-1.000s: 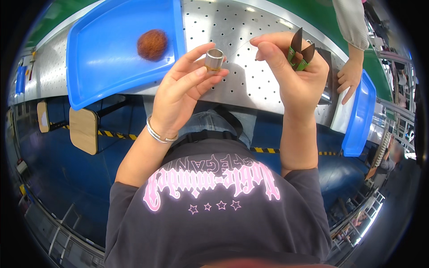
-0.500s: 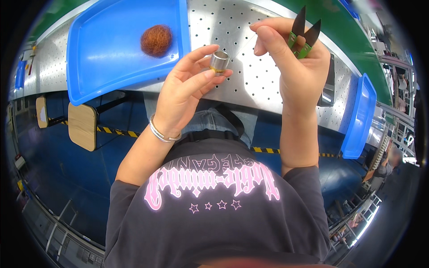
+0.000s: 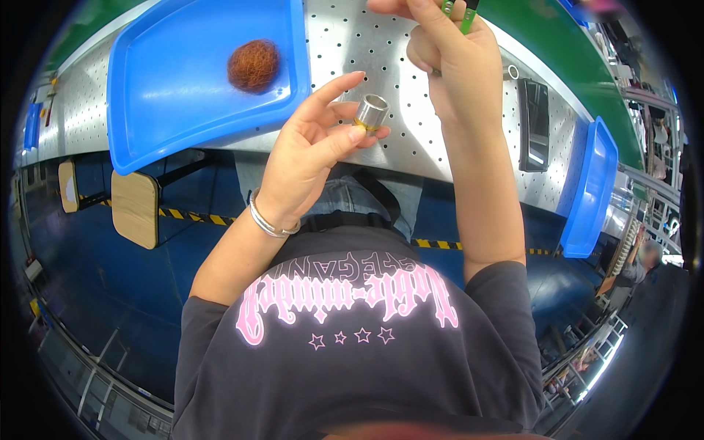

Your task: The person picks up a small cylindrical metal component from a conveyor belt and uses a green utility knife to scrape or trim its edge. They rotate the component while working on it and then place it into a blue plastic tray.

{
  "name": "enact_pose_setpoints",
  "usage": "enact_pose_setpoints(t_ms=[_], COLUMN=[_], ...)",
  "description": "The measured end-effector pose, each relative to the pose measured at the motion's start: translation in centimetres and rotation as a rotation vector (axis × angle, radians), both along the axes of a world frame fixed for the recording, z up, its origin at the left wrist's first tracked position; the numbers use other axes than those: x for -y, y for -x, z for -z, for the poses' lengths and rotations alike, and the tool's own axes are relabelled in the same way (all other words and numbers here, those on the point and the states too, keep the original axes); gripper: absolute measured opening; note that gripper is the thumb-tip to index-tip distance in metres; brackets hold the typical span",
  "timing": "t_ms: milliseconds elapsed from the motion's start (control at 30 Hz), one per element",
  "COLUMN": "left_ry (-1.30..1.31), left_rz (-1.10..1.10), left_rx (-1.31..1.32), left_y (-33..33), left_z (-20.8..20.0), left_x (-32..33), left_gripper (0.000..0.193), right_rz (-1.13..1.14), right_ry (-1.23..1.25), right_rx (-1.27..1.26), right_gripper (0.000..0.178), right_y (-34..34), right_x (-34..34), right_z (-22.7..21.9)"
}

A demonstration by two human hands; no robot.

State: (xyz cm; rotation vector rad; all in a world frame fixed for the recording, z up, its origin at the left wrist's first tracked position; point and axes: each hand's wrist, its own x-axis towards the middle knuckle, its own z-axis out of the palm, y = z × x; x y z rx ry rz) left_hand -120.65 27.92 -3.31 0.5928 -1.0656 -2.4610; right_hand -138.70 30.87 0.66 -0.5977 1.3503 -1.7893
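My left hand (image 3: 308,147) pinches a small hollow silver metal cylinder (image 3: 373,108) near its lower end, thumb on one side and fingers on the other. A thin golden band runs round that end. The cylinder is held slightly tilted, its open mouth facing up, above the perforated metal table. My right hand (image 3: 458,62) is raised at the upper edge of the view, closed round green-handled thread snips (image 3: 468,17). The snips' blades are mostly cut off by the picture edge. What the right fingertips pinch, if anything, is too small to make out.
A blue tray (image 3: 169,88) on the left bears a ball of reddish-brown fine strands (image 3: 253,66). Right of my right forearm lie a black oblong object (image 3: 533,125) and a small white ring (image 3: 512,72). Another blue tray (image 3: 592,187) sits at the far right. Wooden-topped stools (image 3: 135,209) stand below left.
My right hand has moved up and left with the snips, partly out of view, uncovering the black object. My left hand has shifted the cylinder slightly right and down.
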Motion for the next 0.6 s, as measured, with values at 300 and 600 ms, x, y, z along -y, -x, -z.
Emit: enact_pose_setpoints(t_ms=[300,600], left_ry=[-0.017,0.045], left_rz=[-0.094,-0.114], left_rx=[0.003,0.047], left_y=[0.1,0.5], left_z=[0.4,0.1], left_x=[0.5,0.3], left_gripper=[0.045,0.043], right_rz=[0.115,-0.160], right_ry=[0.387,0.520], right_rx=[-0.158,-0.379], right_gripper=[0.015,0.015], right_y=[1.9,0.2], right_x=[-2.4,-2.7], right_z=[-1.3,-5.0])
